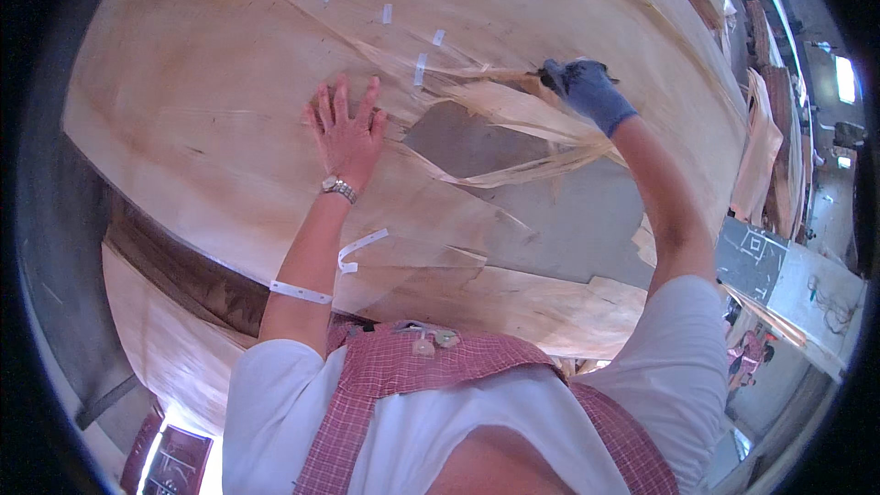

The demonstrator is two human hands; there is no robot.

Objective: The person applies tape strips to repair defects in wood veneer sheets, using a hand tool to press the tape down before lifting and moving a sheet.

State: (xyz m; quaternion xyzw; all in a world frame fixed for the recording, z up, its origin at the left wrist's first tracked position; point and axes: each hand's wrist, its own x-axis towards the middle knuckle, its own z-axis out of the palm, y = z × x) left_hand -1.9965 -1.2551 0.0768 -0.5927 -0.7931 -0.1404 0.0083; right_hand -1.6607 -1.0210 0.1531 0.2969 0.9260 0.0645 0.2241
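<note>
A broad sheet of pale wood veneer (199, 75) lies before me, with a ragged torn opening near its middle. Grey surface (577, 213) shows through the opening. My bare left hand (348, 137) rests flat on the veneer, fingers spread, just left of the tear. My right hand (588, 89), in a blue-grey glove, grips a small dark tool (611, 74) at the tear's upper right edge; its type is mostly hidden by the fingers. Splintered veneer strips (550, 168) cross the opening below that hand. Short white perforated tape pieces (420, 69) stick to the veneer between and above my hands.
A curled strip of white tape (357, 247) lies near my left forearm, and another tape strip (301, 292) clings to that forearm. Veneer stacks (777, 144) stand at the right. Another veneer sheet (165, 323) sits lower left. A person (748, 357) is in the right background.
</note>
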